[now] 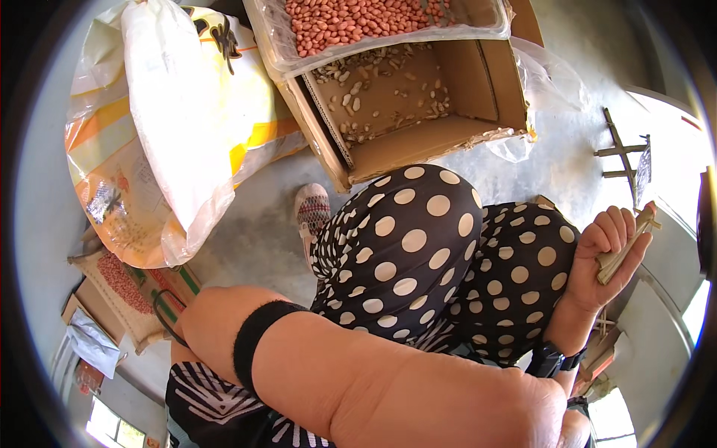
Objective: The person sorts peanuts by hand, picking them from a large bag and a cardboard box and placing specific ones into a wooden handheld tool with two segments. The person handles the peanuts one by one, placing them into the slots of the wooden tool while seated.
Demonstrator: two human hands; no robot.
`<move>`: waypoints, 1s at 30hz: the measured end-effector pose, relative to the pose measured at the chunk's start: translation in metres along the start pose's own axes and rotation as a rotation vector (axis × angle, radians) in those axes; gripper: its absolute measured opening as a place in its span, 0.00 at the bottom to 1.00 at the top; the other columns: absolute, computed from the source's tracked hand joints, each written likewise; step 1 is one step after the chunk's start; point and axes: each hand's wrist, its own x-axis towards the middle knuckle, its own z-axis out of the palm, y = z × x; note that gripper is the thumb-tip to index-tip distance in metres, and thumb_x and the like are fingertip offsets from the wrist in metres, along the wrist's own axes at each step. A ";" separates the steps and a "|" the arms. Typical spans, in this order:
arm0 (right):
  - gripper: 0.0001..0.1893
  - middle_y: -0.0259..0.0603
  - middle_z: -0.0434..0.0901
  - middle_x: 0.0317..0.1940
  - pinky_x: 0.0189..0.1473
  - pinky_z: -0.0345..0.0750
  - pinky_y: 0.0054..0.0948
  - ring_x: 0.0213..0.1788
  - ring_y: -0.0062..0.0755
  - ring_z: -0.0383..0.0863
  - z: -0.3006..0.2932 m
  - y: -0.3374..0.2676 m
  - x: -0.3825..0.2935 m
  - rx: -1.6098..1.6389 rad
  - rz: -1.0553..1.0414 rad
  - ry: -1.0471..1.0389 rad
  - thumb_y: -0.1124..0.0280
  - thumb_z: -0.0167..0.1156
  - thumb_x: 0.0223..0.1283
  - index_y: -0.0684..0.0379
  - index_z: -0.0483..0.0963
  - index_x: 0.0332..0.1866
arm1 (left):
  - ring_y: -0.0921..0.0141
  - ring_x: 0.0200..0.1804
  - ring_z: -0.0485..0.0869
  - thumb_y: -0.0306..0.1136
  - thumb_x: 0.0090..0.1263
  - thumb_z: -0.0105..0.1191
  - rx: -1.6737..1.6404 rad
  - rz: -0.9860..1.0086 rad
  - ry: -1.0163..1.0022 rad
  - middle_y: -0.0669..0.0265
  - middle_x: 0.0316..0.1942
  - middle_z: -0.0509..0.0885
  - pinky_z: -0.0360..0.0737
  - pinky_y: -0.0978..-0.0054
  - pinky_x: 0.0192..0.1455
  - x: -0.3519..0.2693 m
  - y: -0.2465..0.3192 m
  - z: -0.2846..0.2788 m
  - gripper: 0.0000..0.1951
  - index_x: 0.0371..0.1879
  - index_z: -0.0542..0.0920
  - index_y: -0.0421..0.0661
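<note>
On the right, beside the knee, my right hand holds a short pale bamboo or wooden piece with a small crosspiece near its tip, fingers curled over it and thumb along it. My left forearm spans the lower view, very near the camera. Part of my left hand shows at the bottom right; its fingers are mostly hidden. Ahead of my knees stands an open cardboard box with peanut shells scattered inside. A clear plastic tray of shelled red-skinned peanuts rests across its far part.
A large white, yellow and orange plastic sack stands left of the box. Behind it, at the far left, lies a woven sack with peanuts. Clear plastic film hangs right of the box. A wooden frame stands on the floor at right.
</note>
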 end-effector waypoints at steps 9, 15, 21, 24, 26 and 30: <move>0.13 0.29 0.56 0.26 0.33 0.60 0.22 0.28 0.19 0.57 -0.002 -0.002 0.000 -0.004 0.014 -0.001 0.65 0.52 0.70 0.55 0.58 0.32 | 0.75 0.19 0.69 0.32 0.47 0.56 -0.087 -0.245 -0.121 0.68 0.17 0.69 0.62 0.79 0.13 0.012 -0.001 -0.001 0.08 0.19 0.73 0.41; 0.13 0.28 0.56 0.26 0.34 0.60 0.22 0.28 0.19 0.57 0.005 -0.001 0.002 -0.004 0.013 -0.020 0.65 0.52 0.70 0.54 0.57 0.32 | 0.75 0.18 0.68 0.32 0.45 0.56 -0.233 -0.370 -0.125 0.68 0.16 0.68 0.62 0.79 0.13 0.010 0.009 -0.005 0.09 0.18 0.72 0.43; 0.14 0.29 0.57 0.26 0.35 0.60 0.23 0.29 0.20 0.58 -0.003 -0.002 0.001 0.005 0.008 -0.014 0.61 0.51 0.71 0.54 0.58 0.33 | 0.75 0.16 0.67 0.32 0.42 0.57 -0.377 -0.480 -0.178 0.68 0.16 0.67 0.61 0.78 0.12 0.005 0.005 -0.010 0.09 0.17 0.70 0.44; 0.14 0.28 0.57 0.26 0.34 0.60 0.23 0.29 0.20 0.58 -0.001 -0.002 -0.001 0.003 0.007 -0.002 0.59 0.51 0.71 0.55 0.59 0.33 | 0.75 0.15 0.67 0.32 0.41 0.58 -0.431 -0.505 -0.201 0.69 0.15 0.67 0.61 0.78 0.12 0.007 0.008 -0.015 0.10 0.17 0.70 0.44; 0.15 0.28 0.57 0.26 0.34 0.60 0.23 0.29 0.20 0.57 0.000 -0.002 -0.001 0.022 0.018 0.005 0.58 0.52 0.71 0.55 0.59 0.34 | 0.75 0.15 0.67 0.32 0.41 0.58 -0.462 -0.519 -0.222 0.69 0.15 0.67 0.61 0.78 0.11 0.011 0.009 -0.016 0.10 0.16 0.70 0.45; 0.15 0.28 0.57 0.26 0.33 0.59 0.22 0.28 0.19 0.57 0.001 -0.002 -0.001 0.034 0.013 0.021 0.57 0.52 0.70 0.55 0.60 0.33 | 0.75 0.14 0.66 0.32 0.39 0.58 -0.478 -0.595 -0.249 0.69 0.15 0.66 0.61 0.78 0.11 0.025 0.008 -0.017 0.11 0.15 0.69 0.46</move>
